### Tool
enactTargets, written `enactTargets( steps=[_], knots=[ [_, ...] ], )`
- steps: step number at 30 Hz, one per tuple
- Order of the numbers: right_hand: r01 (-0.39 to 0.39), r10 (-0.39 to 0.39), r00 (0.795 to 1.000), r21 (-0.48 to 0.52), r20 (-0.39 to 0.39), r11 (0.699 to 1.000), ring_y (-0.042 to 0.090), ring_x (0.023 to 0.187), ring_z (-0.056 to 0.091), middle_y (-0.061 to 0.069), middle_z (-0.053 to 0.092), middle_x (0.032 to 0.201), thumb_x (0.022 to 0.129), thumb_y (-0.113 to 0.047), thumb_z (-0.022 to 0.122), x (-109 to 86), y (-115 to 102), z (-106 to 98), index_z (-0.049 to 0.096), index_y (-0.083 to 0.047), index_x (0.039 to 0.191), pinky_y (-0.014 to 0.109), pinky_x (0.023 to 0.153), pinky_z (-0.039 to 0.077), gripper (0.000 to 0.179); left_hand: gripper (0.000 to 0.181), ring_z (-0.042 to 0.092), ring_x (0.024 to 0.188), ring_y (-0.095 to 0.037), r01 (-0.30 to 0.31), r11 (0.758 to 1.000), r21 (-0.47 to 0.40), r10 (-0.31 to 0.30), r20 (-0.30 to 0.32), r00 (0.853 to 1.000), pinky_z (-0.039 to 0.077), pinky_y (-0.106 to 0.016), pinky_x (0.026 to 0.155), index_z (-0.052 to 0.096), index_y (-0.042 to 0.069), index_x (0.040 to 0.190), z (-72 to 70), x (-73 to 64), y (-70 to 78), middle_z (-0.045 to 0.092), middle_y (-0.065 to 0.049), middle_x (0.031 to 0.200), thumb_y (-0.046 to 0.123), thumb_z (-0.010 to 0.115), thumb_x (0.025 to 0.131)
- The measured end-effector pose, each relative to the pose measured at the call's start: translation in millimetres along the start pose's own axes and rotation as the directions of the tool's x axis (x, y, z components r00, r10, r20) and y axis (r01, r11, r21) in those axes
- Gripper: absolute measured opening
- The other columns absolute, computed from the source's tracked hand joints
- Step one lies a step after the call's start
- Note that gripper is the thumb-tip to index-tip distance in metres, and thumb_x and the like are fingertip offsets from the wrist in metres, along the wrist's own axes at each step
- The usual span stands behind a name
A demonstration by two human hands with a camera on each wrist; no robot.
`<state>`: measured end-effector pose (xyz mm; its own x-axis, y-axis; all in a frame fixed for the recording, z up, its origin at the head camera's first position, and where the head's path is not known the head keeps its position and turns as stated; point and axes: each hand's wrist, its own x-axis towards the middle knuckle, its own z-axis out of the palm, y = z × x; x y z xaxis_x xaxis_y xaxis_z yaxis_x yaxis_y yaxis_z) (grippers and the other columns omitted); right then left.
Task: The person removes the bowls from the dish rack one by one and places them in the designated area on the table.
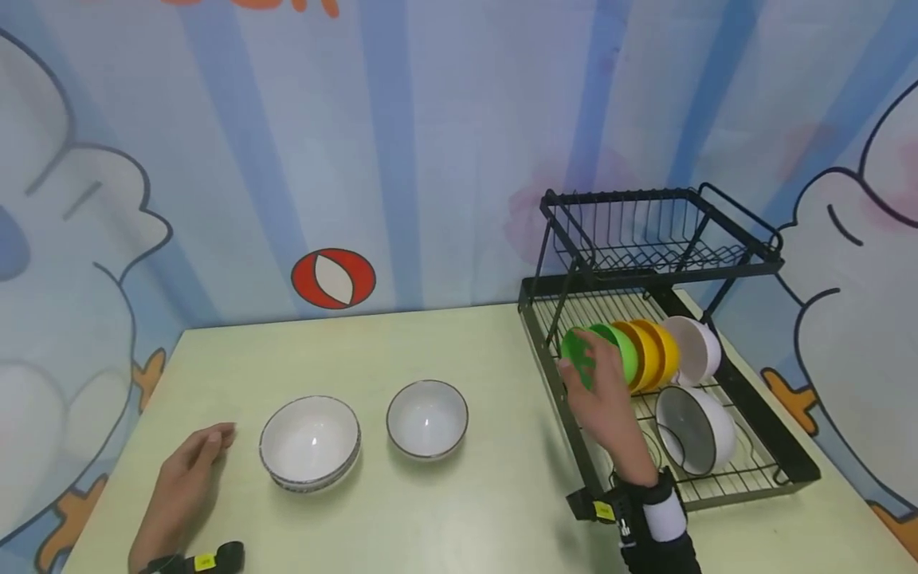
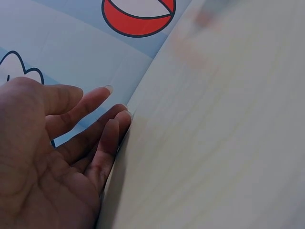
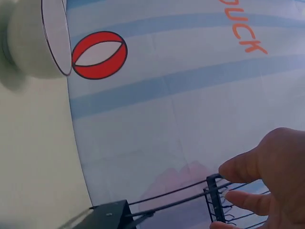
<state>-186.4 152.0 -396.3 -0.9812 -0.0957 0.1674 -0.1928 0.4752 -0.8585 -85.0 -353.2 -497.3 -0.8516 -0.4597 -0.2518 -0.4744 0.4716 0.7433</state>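
My right hand [image 1: 602, 399] reaches into the lower tier of a black dish rack [image 1: 545, 375], right at the leftmost green bowl [image 1: 571, 347] and partly covering it. In the right wrist view its thumb [image 3: 243, 164] and fingers stand apart, with rack bars showing between them and no bowl in sight. A second green bowl [image 1: 622, 351] and two yellow bowls [image 1: 665, 355] stand on edge beside it in a row. My left hand [image 1: 188, 470] rests on the table, fingers loosely bent and holding nothing, left of stacked white bowls [image 1: 310, 438].
A smaller white bowl [image 1: 427, 419] sits upright mid-table. Farther right in the rack are a pale pinkish bowl [image 1: 694, 348] and a white bowl with a grey inside [image 1: 706, 430] tipped on its side. The rack's upper tier [image 1: 660, 231] overhangs the back. A printed curtain [image 1: 445, 159] hangs behind the table.
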Motion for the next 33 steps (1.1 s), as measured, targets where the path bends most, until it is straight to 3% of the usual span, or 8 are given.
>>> enactTargets(
  steps=[6, 10, 14, 19, 23, 26, 33],
  knots=[
    [-0.076, 0.075, 0.995, -0.017, -0.063, 0.997, 0.047, 0.142, 0.027, 0.025, 0.016, 0.16, 0.104, -0.018, 0.047, 0.8, 3.8, -25.5, 0.028, -0.007, 0.153, 0.063, 0.116, 0.033, 0.053, 0.071, 0.033, 0.146, -0.043, -0.034, 0.999, 0.002, 0.034, 0.023, 0.999, 0.024, -0.061, 0.122, 0.034, 0.004, 0.152, -2.9, -1.5, -0.9, 0.041, -0.023, 0.154, 0.055, 0.018, 0.106],
    [-0.073, 0.068, 0.987, -0.033, -0.143, 0.997, 0.048, 0.142, 0.027, 0.026, 0.019, 0.159, 0.103, -0.014, 0.047, 2.3, 6.0, -37.4, 0.03, -0.003, 0.152, 0.066, 0.114, 0.032, 0.053, 0.072, 0.033, 0.146, -0.044, -0.059, 0.998, 0.008, 0.058, 0.018, 0.998, 0.025, -0.061, 0.121, 0.034, 0.004, 0.152, -3.9, -2.4, -1.4, 0.042, -0.023, 0.153, 0.056, 0.018, 0.105],
    [-0.117, 0.104, 0.974, -0.051, -0.202, 0.992, 0.049, 0.141, 0.03, 0.027, 0.021, 0.157, 0.104, -0.015, 0.046, 1.8, 7.7, -48.3, 0.027, -0.004, 0.153, 0.066, 0.112, 0.036, 0.054, 0.072, 0.032, 0.146, -0.044, -0.056, 0.998, 0.0, 0.056, 0.006, 0.998, 0.025, -0.062, 0.12, 0.034, 0.004, 0.152, -6.2, -3.4, -2.8, 0.043, -0.024, 0.153, 0.056, 0.018, 0.106],
    [-0.199, 0.176, 0.946, -0.058, -0.274, 0.978, 0.048, 0.145, 0.025, 0.023, 0.014, 0.161, 0.104, -0.021, 0.044, -4.6, 16.0, -68.8, 0.024, -0.01, 0.156, 0.065, 0.118, 0.028, 0.057, 0.072, 0.031, 0.147, -0.043, -0.08, 0.996, -0.033, 0.081, 0.026, 0.996, 0.025, -0.062, 0.121, 0.036, 0.005, 0.152, -3.3, -2.0, 1.2, 0.042, -0.022, 0.154, 0.058, 0.021, 0.105],
    [-0.278, 0.234, 0.922, -0.106, -0.31, 0.955, 0.049, 0.143, 0.025, 0.025, 0.01, 0.162, 0.105, -0.027, 0.041, -8.5, 23.5, -82.7, 0.019, -0.009, 0.158, 0.067, 0.116, 0.029, 0.061, 0.071, 0.032, 0.147, -0.042, -0.103, 0.993, -0.054, 0.105, 0.041, 0.994, 0.025, -0.06, 0.122, 0.037, 0.006, 0.151, -0.3, -0.2, 5.1, 0.043, -0.021, 0.154, 0.058, 0.023, 0.105],
    [-0.334, 0.276, 0.912, -0.162, -0.302, 0.929, 0.051, 0.139, 0.025, 0.028, 0.009, 0.161, 0.105, -0.03, 0.041, -7.1, 29.1, -90.8, 0.014, -0.006, 0.158, 0.071, 0.11, 0.034, 0.065, 0.071, 0.032, 0.147, -0.042, -0.08, 0.995, -0.06, 0.083, 0.039, 0.996, 0.025, -0.06, 0.122, 0.036, 0.006, 0.152, -1.4, -1.3, 5.0, 0.042, -0.021, 0.155, 0.057, 0.022, 0.105],
    [-0.501, 0.433, 0.844, -0.178, -0.318, 0.847, 0.052, 0.147, 0.005, 0.027, -0.007, 0.164, 0.103, -0.039, 0.039, -4.8, 40.7, -106.1, 0.003, -0.008, 0.16, 0.077, 0.113, 0.023, 0.074, 0.071, 0.031, 0.148, -0.042, -0.043, 0.998, -0.05, 0.044, 0.035, 0.998, 0.026, -0.06, 0.122, 0.034, 0.007, 0.153, -6.1, -5.0, 1.5, 0.04, -0.021, 0.156, 0.058, 0.02, 0.105]
  ],
)
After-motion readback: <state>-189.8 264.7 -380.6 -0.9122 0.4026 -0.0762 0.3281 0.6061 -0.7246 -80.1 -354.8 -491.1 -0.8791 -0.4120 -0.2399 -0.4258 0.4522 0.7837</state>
